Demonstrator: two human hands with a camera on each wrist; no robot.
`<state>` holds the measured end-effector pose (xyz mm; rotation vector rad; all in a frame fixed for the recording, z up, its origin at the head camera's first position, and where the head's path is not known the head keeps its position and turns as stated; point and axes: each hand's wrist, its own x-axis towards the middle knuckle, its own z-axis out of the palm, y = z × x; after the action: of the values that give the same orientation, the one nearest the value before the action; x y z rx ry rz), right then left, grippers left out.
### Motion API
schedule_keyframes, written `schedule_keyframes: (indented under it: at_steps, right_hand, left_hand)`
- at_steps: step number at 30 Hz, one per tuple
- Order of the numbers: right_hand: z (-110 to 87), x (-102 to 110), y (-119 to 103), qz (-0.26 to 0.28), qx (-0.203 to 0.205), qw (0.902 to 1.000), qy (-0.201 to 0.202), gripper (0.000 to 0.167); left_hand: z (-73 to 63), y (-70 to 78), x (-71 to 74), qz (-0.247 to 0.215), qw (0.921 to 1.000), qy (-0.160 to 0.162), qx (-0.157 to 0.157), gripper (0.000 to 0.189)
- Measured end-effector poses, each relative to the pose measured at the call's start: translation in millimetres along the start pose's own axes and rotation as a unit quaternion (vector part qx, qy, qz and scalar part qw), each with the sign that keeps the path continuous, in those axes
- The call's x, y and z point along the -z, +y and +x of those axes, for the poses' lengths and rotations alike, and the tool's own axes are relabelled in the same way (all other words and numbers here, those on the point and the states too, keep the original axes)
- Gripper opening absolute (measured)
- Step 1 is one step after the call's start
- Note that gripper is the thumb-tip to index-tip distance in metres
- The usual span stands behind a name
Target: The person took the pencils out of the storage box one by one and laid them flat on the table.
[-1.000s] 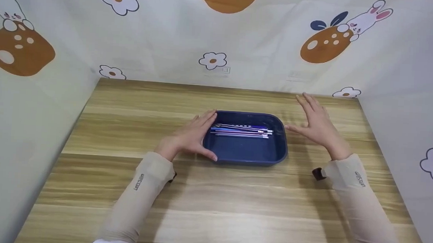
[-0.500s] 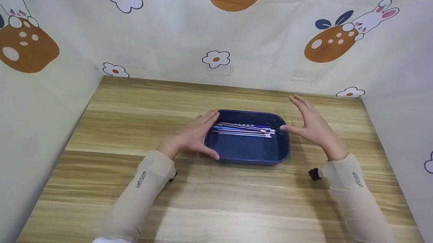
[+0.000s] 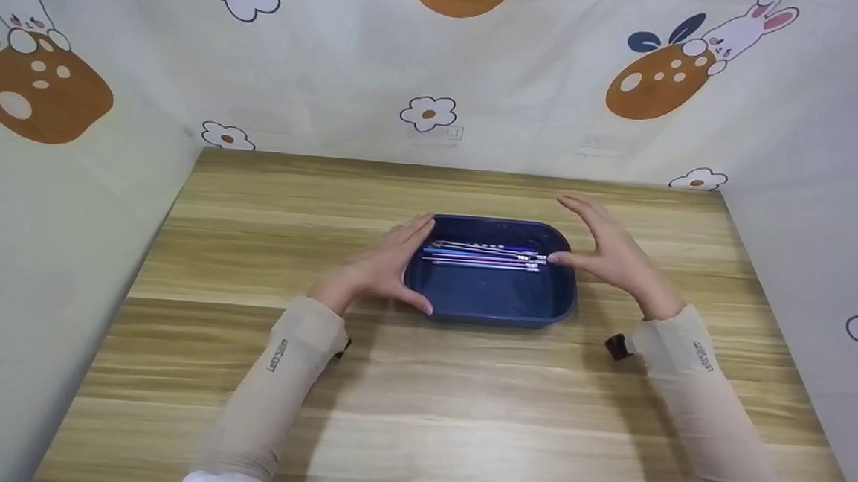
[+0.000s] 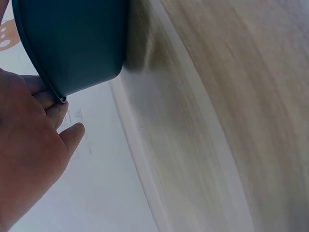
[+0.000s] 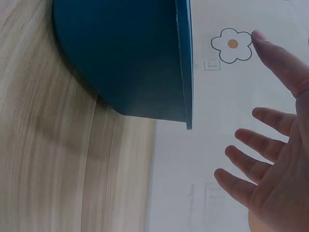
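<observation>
A dark blue rectangular bin [image 3: 491, 297] sits on the wooden table. Several pencils [image 3: 476, 265] lie side by side in it, toward the back, with white erasers at their right ends. My left hand [image 3: 389, 263] spans the bin's left end, fingers at the back corner and thumb at the front rim. In the left wrist view, its fingertips [image 4: 58, 113] are right at the bin's rim. Fingers spread, my right hand [image 3: 614, 256] hovers by the right end. Its thumb overlaps the bin near the erasers in the head view; the right wrist view shows it holding nothing.
Wood-grain table [image 3: 419, 404] surrounds the bin on all sides. A pale cloth backdrop [image 3: 320, 78] with rabbit, fruit and flower prints rises behind the table and along both sides.
My right hand has moved left, so its thumb now overlaps the bin's right end. The left hand stays at the left end, and the pencils lie as before.
</observation>
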<state>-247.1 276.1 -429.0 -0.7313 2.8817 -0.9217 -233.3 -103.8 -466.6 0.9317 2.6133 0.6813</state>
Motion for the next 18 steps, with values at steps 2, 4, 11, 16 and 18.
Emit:
schedule_keyframes:
  at_steps: [2, 4, 11, 16, 18]
  right_hand:
    - [0.6, -1, -1, 0.010, 0.006, 0.9999, -0.005, 0.090]
    - [1.0, -2, -2, 0.018, 0.011, 0.9997, -0.008, 0.089]
    - [2.3, -8, -2, 0.082, 0.042, 0.9956, -0.017, 0.084]
    - [3.2, -12, -2, 0.130, 0.060, 0.9894, -0.022, 0.079]
    - [3.6, -14, -2, 0.144, 0.064, 0.9872, -0.024, 0.077]
  left_hand:
    - [-0.1, 0.2, 0.5, 0.002, 1.0000, 0.000, -0.001, 0.138]
    - [-0.2, 0.4, 0.6, 0.002, 1.0000, -0.001, 0.000, 0.138]
    - [-0.5, 0.3, 1.1, 0.003, 1.0000, -0.001, 0.005, 0.139]
    - [0.2, 0.7, 1.5, 0.004, 0.9999, -0.002, 0.011, 0.139]
    - [0.5, 0.8, 1.4, 0.005, 0.9999, -0.003, 0.011, 0.139]
